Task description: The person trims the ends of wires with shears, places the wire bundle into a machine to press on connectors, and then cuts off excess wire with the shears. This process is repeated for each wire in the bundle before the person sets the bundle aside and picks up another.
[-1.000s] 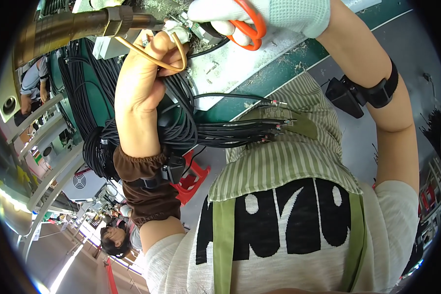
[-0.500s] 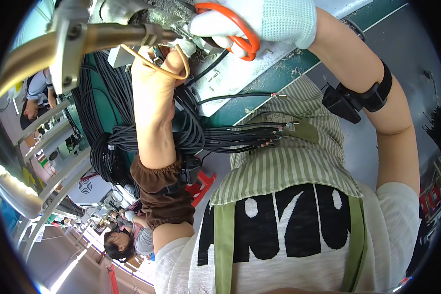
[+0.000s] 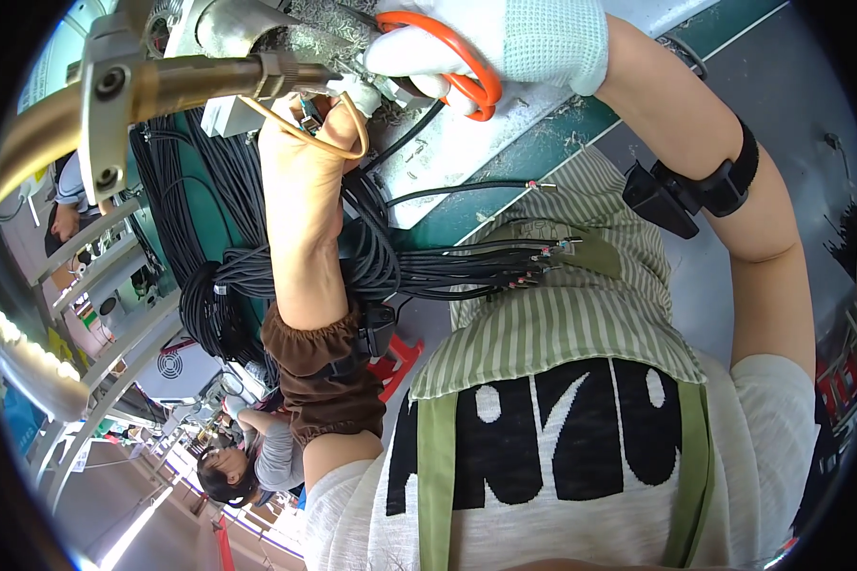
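My right hand (image 3: 467, 48), in a white knit glove, is closed around the orange loop handles (image 3: 490, 90) of what look like scissors; their blades are hidden. Close beside it, my bare left hand (image 3: 305, 143) has its fingers bent together at a metal fixture, with a white cover (image 3: 360, 95) on a fingertip. What those fingers pinch is hidden. A tan loop (image 3: 352, 147) crosses the left hand. Next to it shows a small metal connector (image 3: 309, 122). A black cable (image 3: 409, 136) runs between the two hands. Grey metal shavings (image 3: 338, 33) cover the fixture behind.
A brass-coloured tube (image 3: 190, 78) on a metal bracket (image 3: 109, 124) reaches over the left hand. Bundled black cables (image 3: 229, 285) lie beneath my left forearm, their tipped ends (image 3: 543, 252) reaching my striped apron (image 3: 552, 324). Two people (image 3: 229, 471) are at the left.
Both hands stay almost in place, with only a slight shift of the left forearm to the right. At the lower left, the person in grey has moved an arm.
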The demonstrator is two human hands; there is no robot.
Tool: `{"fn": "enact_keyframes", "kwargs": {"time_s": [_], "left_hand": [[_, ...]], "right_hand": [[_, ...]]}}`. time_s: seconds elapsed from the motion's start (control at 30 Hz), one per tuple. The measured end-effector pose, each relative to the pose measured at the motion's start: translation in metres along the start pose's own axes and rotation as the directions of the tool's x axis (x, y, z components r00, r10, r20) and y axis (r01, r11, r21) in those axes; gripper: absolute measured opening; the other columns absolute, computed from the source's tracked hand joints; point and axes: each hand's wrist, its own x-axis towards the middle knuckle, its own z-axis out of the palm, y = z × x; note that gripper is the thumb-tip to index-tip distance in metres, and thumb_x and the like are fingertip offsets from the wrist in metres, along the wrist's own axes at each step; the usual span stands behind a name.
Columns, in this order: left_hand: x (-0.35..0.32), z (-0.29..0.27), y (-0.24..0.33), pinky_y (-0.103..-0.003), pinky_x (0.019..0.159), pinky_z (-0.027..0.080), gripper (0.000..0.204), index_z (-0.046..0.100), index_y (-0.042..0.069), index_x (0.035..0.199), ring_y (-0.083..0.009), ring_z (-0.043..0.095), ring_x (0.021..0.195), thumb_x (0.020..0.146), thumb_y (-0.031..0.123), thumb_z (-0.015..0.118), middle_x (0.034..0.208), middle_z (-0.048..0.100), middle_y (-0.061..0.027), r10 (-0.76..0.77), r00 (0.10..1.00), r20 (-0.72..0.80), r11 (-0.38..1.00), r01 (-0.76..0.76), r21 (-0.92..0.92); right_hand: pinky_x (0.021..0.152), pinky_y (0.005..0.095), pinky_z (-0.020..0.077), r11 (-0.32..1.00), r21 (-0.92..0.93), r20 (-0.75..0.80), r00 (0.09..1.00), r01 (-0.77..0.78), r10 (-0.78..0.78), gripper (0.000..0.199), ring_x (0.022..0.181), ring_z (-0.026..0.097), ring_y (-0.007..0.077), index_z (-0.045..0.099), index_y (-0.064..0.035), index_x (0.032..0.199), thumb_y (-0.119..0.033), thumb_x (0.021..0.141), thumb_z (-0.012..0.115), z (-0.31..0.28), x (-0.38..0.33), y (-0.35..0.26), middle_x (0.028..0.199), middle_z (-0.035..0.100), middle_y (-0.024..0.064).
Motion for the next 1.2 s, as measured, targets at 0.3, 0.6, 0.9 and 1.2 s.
{"fn": "enact_keyframes", "kwargs": {"time_s": [0.3,0.6,0.9,1.2], "left_hand": [[-0.039,0.009,-0.001,-0.020,0.049,0.039,0.025,0.052,-0.001,0.105,-0.0054,0.045,0.057,0.093,0.020,0.057,0.071,0.053,-0.0008,0.059,0.961,-0.271,0.958,-0.131,-0.254],[-0.078,0.034,0.018,-0.023,0.051,0.038,0.012,0.054,-0.002,0.100,-0.0051,0.047,0.060,0.091,0.005,0.052,0.065,0.049,-0.0008,-0.100,0.973,0.210,0.994,0.108,-0.025],[-0.079,0.059,0.015,-0.024,0.054,0.041,0.018,0.050,-0.003,0.103,-0.0062,0.052,0.060,0.086,-0.001,0.055,0.072,0.054,-0.0082,0.316,0.943,0.103,0.603,-0.283,0.746],[-0.077,0.037,0.034,-0.022,0.056,0.042,0.021,0.051,-0.001,0.102,-0.0061,0.054,0.066,0.082,-0.006,0.057,0.081,0.056,-0.0028,-0.232,0.941,0.247,0.902,0.303,-0.306]], "right_hand": [[0.045,0.0314,0.0440,0.965,-0.221,-0.213,0.973,-0.141,0.093,0.020,0.042,0.052,0.0214,0.059,0.0005,0.086,-0.019,0.085,0.062,0.003,-0.067,-0.019,0.052,0.052,0.0100],[0.047,0.0242,0.0442,0.615,-0.655,-0.181,0.699,0.439,-0.692,0.028,0.052,0.056,0.0096,0.062,0.0008,0.092,-0.027,0.087,0.063,0.052,-0.058,0.024,0.061,0.058,0.0024],[0.042,0.0228,0.0432,0.993,0.094,-0.097,0.992,-0.074,0.083,0.022,0.045,0.056,0.0103,0.059,-0.0013,0.078,-0.021,0.088,0.059,0.047,-0.081,0.002,0.056,0.057,0.0050],[0.040,0.0238,0.0433,0.999,-0.010,-0.148,0.988,-0.040,0.038,0.019,0.043,0.054,0.0100,0.057,-0.0012,0.076,-0.017,0.087,0.058,0.044,-0.085,-0.005,0.055,0.056,0.0040]]}}
